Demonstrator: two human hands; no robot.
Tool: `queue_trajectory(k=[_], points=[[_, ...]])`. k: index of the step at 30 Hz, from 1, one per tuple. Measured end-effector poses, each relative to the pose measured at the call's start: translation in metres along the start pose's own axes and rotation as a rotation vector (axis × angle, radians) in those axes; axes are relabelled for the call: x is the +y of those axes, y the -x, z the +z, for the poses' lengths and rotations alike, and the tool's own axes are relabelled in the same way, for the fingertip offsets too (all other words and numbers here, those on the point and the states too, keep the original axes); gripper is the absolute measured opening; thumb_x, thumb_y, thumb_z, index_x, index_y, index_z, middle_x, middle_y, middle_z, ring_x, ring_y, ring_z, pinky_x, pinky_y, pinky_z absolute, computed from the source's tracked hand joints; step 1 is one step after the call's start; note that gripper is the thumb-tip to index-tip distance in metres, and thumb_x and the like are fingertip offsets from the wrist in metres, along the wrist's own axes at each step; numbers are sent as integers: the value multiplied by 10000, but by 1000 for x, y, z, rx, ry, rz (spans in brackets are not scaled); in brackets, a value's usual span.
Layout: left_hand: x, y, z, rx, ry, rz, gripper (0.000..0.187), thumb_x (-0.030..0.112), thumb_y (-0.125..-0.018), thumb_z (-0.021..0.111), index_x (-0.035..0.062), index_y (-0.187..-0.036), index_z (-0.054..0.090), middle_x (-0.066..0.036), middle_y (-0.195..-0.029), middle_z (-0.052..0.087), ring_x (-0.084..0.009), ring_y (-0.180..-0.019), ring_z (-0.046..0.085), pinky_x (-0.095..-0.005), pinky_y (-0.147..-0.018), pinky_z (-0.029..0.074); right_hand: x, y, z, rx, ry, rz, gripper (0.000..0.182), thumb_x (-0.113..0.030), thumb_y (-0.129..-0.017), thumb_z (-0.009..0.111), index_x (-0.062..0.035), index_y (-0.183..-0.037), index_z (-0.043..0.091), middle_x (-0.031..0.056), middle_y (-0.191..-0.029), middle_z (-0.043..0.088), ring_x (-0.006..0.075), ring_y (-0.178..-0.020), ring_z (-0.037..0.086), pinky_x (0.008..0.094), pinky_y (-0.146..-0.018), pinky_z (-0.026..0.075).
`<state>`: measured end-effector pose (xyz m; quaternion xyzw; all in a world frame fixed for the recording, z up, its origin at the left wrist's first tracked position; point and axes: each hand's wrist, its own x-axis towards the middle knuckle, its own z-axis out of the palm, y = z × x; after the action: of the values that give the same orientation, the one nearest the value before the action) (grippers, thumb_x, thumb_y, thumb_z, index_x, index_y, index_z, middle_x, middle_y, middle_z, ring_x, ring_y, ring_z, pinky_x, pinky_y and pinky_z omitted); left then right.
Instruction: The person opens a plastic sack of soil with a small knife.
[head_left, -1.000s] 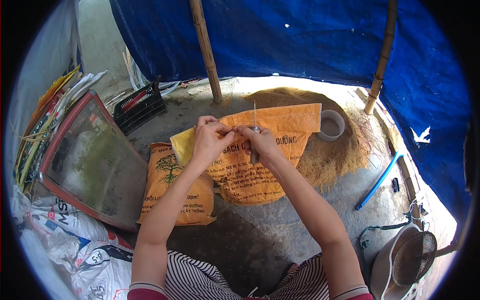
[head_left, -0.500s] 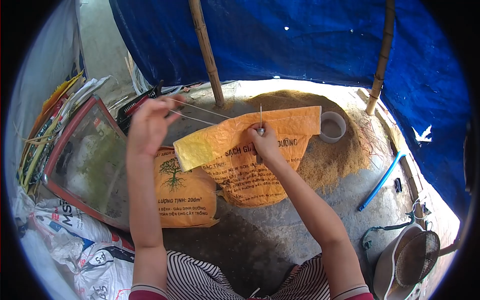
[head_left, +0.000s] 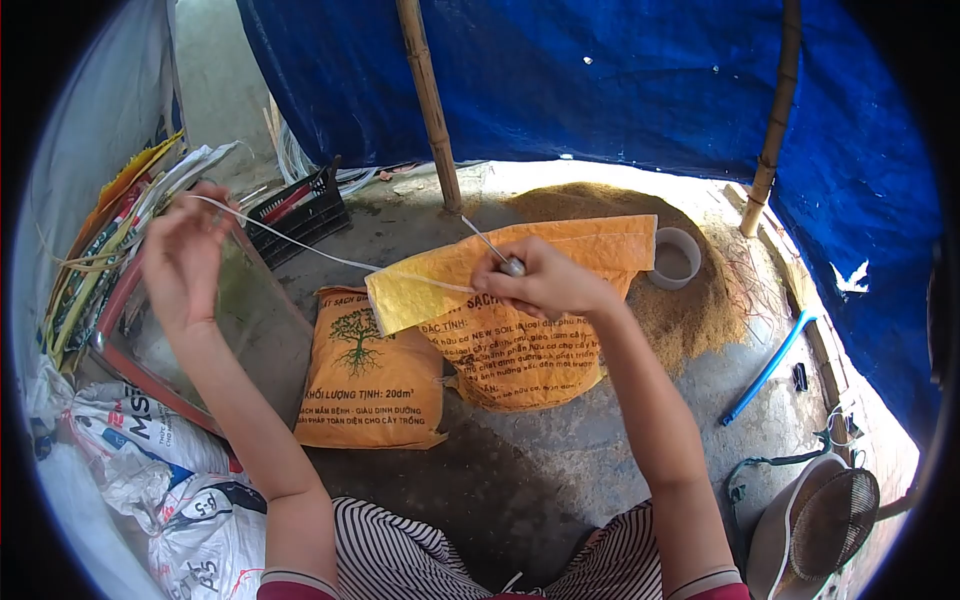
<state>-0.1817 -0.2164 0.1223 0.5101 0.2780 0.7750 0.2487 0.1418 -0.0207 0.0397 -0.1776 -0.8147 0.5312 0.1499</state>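
My left hand (head_left: 187, 250) is raised at the left, its fingertips pinched on one end of a white string (head_left: 290, 238). The string runs down to the right, across the yellow end of an orange sack (head_left: 540, 350), to my right hand (head_left: 545, 280). My right hand is closed round the handle of a thin metal spike (head_left: 482, 236), which points up and left above the folded sack top. A second orange sack (head_left: 370, 385) with a tree print lies flat to the left of the first.
Behind the sack are a pile of brown grain (head_left: 690, 325) and a white bowl (head_left: 676, 258). A black crate (head_left: 300, 215) and a red-framed glass panel (head_left: 240, 300) are left. A blue pipe (head_left: 768, 367) and a bucket with a sieve (head_left: 832, 520) are right.
My left hand has moved left and slightly down, drawing the string out longer. The spike in my right hand has tipped from upright to slanting left.
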Motion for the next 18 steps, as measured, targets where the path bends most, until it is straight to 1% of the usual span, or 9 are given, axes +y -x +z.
queue_trajectory(k=[1, 3, 5, 7, 9, 10, 11, 13, 18], points=[[-6, 1, -1, 1, 1, 3, 167, 146, -843, 575, -15, -872, 606, -135, -999, 623, -282, -1045, 556, -436, -958, 399, -9, 9, -7, -1, 4, -1, 232, -198, -887, 620, -3, -1005, 660, -31, -563, 542, 58, -456, 476, 214, -399, 354], [-22, 3, 11, -79, -1324, -181, 153, 137, -827, 603, -8, -861, 634, -81, -882, 655, -235, -878, 617, -353, -825, 463, -22, 29, -21, -287, 234, 46, 269, -207, -894, 610, 1, -1060, 653, -38, -512, 540, 53, -384, 463, 219, -341, 355], [-54, 7, 7, -110, -1627, -2, 159, 134, -818, 626, -4, -891, 654, -52, -803, 667, -192, -757, 630, -299, -736, 485, -34, 44, -34, -140, 263, 61, 282, -202, -898, 605, -7, -1100, 640, -20, -547, 570, 55, -412, 487, 224, -366, 386], [-73, -2, 39, -91, -1281, -54, 186, 137, -821, 628, -8, -934, 658, -69, -833, 672, -167, -775, 630, -279, -736, 483, -36, 45, -38, 2, 301, 72, 300, -198, -902, 601, -16, -1139, 627, -2, -582, 600, 57, -440, 510, 230, -391, 417], [-106, -16, 58, -170, -858, -141, 187, 140, -827, 625, 0, -944, 661, -76, -845, 676, -165, -790, 633, -296, -735, 494, -17, 37, -41, 539, 447, -2, 333, -165, -903, 592, -24, -1205, 587, 65, -795, 669, 69, -507, 553, 217, -453, 466], [-125, -23, 68, -230, -948, -118, 178, 138, -834, 618, 12, -951, 666, -68, -849, 678, -163, -791, 631, -290, -730, 494, 1, 28, -46, 584, 656, -69, 387, -129, -896, 586, -56, -1272, 536, 119, -1093, 619, 123, -674, 623, 259, -578, 518], [-147, -29, 78, -290, -1037, -94, 172, 135, -841, 611, 24, -957, 671, -59, -853, 680, -160, -792, 628, -284, -726, 494, 12, 21, -42, 591, 664, -65, 387, -129, -896, 586, -56, -1272, 536, 119, -1093, 619, 123, -674, 623, 259, -578, 518], [-190, -39, 95, -436, -996, -97, 179, 151, -868, 598, 49, -990, 682, -42, -890, 684, -146, -803, 619, -276, -719, 493, 32, 7, -28, 724, 577, -230, 371, -52, -838, 579, -68, -1209, 568, 155, -1213, 534, 277, -831, 624, 401, -768, 503], [-241, -46, 99, -688, -793, -773, 324, 323, -927, 573, 80, -1120, 666, -26, -939, 680, -102, -799, 585, -234, -694, 485, 75, -7, -19, 651, 658, -232, 388, -38, -829, 577, -78, -1211, 526, 142, -1105, 514, 321, -879, 594, 411, -753, 493]])
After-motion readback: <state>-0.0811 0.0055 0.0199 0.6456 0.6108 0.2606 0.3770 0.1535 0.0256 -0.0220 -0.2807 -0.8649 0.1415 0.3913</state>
